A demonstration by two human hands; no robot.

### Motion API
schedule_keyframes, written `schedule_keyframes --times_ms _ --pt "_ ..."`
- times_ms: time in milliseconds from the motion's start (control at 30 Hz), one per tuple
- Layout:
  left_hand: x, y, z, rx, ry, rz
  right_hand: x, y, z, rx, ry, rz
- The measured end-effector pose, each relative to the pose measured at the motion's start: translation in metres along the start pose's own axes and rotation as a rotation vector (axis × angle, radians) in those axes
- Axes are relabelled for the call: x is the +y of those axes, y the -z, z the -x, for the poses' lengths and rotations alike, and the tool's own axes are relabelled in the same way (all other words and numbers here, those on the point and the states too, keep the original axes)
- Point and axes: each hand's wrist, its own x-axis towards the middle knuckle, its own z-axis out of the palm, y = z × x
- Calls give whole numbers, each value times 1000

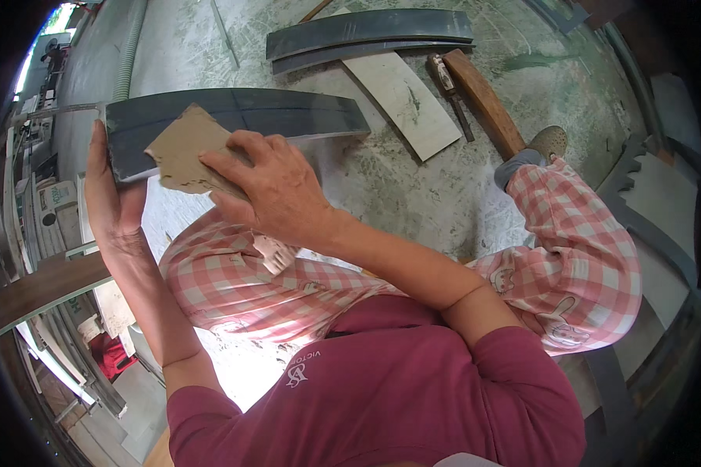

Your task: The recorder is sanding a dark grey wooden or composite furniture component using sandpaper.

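A long, dark grey board [304,113] with a slightly curved upper edge lies across the upper left, in front of my left knee. My left hand [117,191] grips its left end, fingers straight up along the end and the palm low against the corner. In my right hand [276,183] is a torn brown sheet [188,148], stiff-looking like cardboard or sandpaper, pinched between thumb and fingers. The sheet lies over the board's left part and covers some of its face. Whether its underside touches the board all along is hidden.
Beyond the board, two dark curved boards [370,35] lie together on the scuffed floor. A pale flat board [405,105], a hand tool with a dark shaft [448,86] and a brown wooden bar [487,105] lie by my right foot. Stacked panels [86,366] crowd the left.
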Motion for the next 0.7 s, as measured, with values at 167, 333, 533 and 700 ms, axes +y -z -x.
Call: schedule_keyframes --times_ms 167,333,533,700 --pt "-2 9 -10 23 16 47 70 -29 26 -17 -186 154" --pt "-1 12 -13 51 33 64 168 -35 85 52 -386 305" --pt "-2 -3 -6 25 35 53 216 -7 123 -220 -936 447" --pt "1 -2 -4 -13 55 49 92 -1 6 -55 -415 -64"
